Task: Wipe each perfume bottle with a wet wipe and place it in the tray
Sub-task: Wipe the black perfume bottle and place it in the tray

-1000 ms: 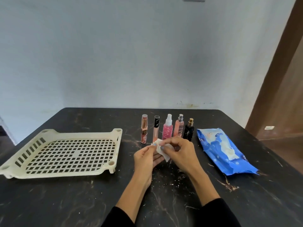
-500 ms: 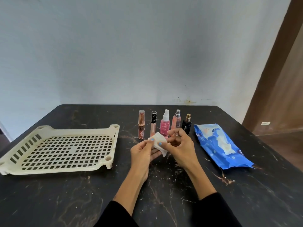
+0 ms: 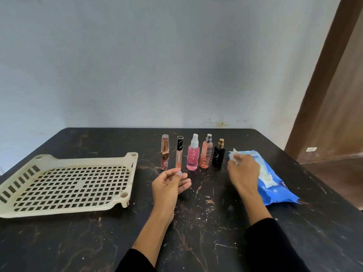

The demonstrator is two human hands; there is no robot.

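Several perfume bottles stand upright in a row at mid-table: a rose-gold one point(image 3: 165, 154), a slim black-capped one point(image 3: 179, 154), a pink spray point(image 3: 193, 157), a peach spray point(image 3: 206, 155) and a black one with a gold cap point(image 3: 218, 159). My left hand point(image 3: 170, 186) hovers just in front of the slim bottle with its fingers loosely curled, and holds nothing. My right hand point(image 3: 243, 171) pinches a crumpled white wet wipe point(image 3: 234, 156) to the right of the black bottle, above the near end of the wipes pack. The cream slotted tray point(image 3: 88, 160) lies at the left with nothing in it.
A blue wet-wipes pack point(image 3: 277, 188) lies to the right of the bottles, with a wipe poking out of its opening. The black marbled table point(image 3: 196, 222) ends at a grey wall behind. A brown door stands at the far right.
My hands have parted. The right hand has carried the wipe rightward to above the pack. The left hand has let go of the wipe and stays in front of the bottles.
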